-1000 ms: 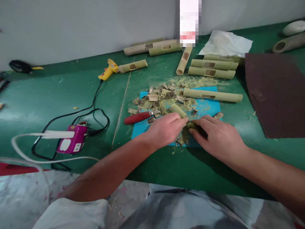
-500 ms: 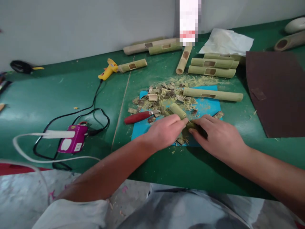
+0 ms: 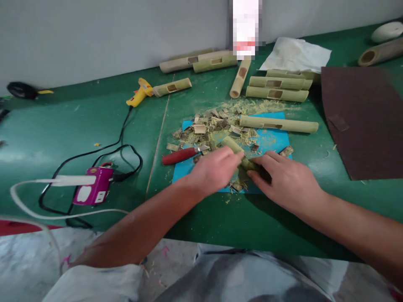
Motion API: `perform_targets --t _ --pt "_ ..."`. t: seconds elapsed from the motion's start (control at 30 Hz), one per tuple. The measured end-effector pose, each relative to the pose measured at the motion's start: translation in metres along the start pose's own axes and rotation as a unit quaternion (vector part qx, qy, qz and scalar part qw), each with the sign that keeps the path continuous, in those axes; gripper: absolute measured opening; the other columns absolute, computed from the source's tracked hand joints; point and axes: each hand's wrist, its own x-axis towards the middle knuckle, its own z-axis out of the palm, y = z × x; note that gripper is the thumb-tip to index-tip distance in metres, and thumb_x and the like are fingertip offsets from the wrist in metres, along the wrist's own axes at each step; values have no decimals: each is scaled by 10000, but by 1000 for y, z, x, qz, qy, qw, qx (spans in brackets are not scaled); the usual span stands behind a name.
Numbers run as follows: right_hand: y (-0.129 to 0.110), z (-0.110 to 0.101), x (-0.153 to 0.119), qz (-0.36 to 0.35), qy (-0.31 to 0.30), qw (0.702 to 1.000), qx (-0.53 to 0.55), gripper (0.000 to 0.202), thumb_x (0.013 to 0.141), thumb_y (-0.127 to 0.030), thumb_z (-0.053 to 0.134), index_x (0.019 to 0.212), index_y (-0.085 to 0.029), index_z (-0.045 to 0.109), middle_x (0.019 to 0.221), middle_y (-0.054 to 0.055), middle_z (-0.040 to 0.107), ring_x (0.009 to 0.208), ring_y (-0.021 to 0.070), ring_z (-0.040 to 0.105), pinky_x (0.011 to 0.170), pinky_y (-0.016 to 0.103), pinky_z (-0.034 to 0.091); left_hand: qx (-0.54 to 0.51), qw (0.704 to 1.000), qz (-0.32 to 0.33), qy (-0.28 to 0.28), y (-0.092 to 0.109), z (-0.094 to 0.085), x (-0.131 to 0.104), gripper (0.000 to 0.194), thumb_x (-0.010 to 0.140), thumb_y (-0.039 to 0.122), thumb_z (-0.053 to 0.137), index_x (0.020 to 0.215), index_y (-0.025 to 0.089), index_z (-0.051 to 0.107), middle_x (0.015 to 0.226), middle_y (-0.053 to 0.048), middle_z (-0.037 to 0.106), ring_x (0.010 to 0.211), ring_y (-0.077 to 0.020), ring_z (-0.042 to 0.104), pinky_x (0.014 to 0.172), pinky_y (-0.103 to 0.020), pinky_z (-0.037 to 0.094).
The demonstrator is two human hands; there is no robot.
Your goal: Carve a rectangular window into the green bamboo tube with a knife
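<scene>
Over the mat [image 3: 274,142], the right hand [image 3: 287,174] gripped a tube [image 3: 232,145], while the left hand [image 3: 217,167] curled against it. Chips [image 3: 200,128] littered the mat's far left part. A knife [image 3: 179,156] crossed its left edge; another tube [image 3: 299,126] overhung its right. Left of the mat sat a glue gun [image 3: 137,95] and an adapter [image 3: 94,188]; right of it, a brown sheet [image 3: 365,126].

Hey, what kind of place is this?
Likely a craft workshop: a red-handled knife lies beside bamboo scraps, what looks like a yellow glue gun sits nearby, and several bamboo tubes have openings cut in them.
</scene>
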Motion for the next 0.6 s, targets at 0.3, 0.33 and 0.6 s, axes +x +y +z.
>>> perform_targets --t 0.3,0.33,0.6 --pt "-1 -1 1 14 -13 1000 11 234 918 -353 521 951 -182 677 906 57 690 686 170 597 537 290 292 -36 999 -25 12 -10 4 -4 225 998 193 463 1111 150 652 869 -35 642 785 -130 614 749 -279 533" --pt "-1 -1 1 16 -16 1000 13 237 922 -356 516 956 -184 676 914 57 691 690 169 597 539 290 294 -34 999 -29 17 -9 4 -4 229 1000 195 457 1111 151 653 879 -40 644 802 -134 618 758 -285 535" --pt "-2 -2 2 25 -28 999 9 237 915 -369 521 934 -187 671 925 55 691 696 172 600 538 294 286 -15 999 -24 20 -3 0 -2 236 1010 229 456 1093 128 652 859 -41 641 788 -124 612 739 -254 533"
